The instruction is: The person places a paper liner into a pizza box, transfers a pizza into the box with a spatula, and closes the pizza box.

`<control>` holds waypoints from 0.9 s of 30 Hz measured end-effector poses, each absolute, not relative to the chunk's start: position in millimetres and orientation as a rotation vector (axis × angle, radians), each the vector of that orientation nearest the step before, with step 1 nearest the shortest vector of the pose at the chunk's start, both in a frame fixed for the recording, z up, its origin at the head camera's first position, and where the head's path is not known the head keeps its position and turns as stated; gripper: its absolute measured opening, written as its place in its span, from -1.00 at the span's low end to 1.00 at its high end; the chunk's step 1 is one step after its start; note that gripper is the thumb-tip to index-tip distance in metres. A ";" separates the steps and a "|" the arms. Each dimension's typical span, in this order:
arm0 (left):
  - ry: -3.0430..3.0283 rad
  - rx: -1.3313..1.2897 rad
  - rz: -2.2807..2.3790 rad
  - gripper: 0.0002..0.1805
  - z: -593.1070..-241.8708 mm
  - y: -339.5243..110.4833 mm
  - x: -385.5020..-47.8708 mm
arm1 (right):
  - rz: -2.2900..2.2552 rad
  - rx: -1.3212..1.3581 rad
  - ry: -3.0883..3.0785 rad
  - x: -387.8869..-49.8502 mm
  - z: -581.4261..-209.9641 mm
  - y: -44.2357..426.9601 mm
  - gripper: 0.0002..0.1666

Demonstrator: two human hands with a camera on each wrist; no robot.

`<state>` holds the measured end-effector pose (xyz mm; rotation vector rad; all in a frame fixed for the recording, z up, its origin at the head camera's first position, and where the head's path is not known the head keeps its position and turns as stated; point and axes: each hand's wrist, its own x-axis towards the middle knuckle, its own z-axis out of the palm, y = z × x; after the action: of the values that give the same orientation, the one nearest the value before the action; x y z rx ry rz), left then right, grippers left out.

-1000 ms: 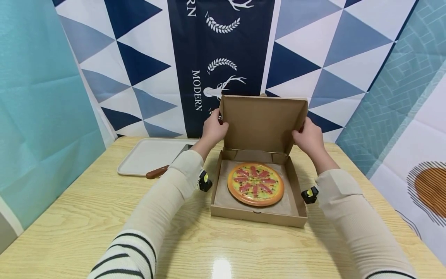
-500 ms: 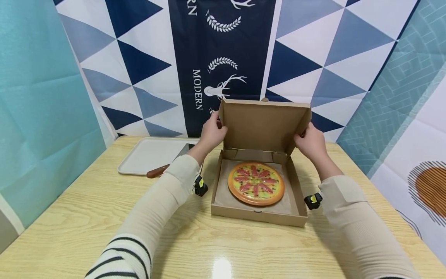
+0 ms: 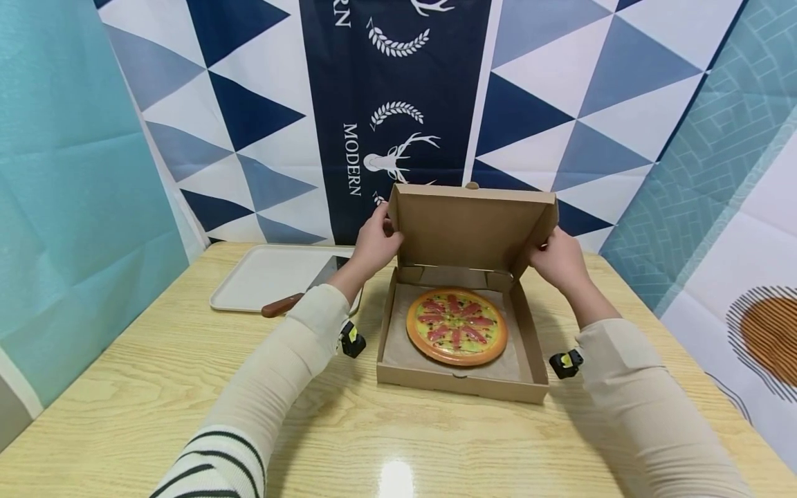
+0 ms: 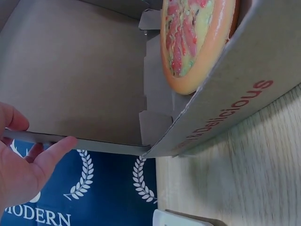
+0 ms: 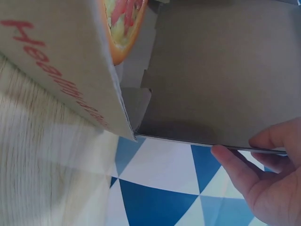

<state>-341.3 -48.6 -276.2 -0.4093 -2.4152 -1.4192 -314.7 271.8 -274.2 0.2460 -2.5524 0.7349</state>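
A cardboard pizza box [image 3: 461, 387] stands on the table with its lid [image 3: 473, 228] raised and leaning forward over the rear of the tray. Inside, on brown paper, lies a round pizza [image 3: 457, 326] with red strips on top. My left hand [image 3: 376, 242] pinches the lid's left side flap, with thumb and fingers on either side of it in the left wrist view. At the opposite edge, my right hand [image 3: 560, 259] grips the right flap the same way, as its wrist view [image 5: 277, 174] shows. Part of the fingers is hidden behind the cardboard.
Left of the box, a white tray [image 3: 268, 273] sits near the back edge of the wooden table [image 3: 336, 443]. A pizza server with a brown handle [image 3: 282, 305] lies across it, partly covered by my left forearm. A patterned cloth [image 3: 249, 104] hangs behind.
The lid's top edge has come lower and toward me. Both hands have moved down with it, slightly outward. The pizza and the lower box stay in place.
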 end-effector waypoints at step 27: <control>-2.174 -0.417 -1.991 -0.32 -240.9 -52.8 -317.4 | 1.488 0.321 -2.466 -277.8 -236.0 271.7 -0.10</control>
<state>-317.4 -52.8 -240.9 -0.4167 -2.1739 -1.9908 -277.8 271.7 -236.0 0.3215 -2.4657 1.4877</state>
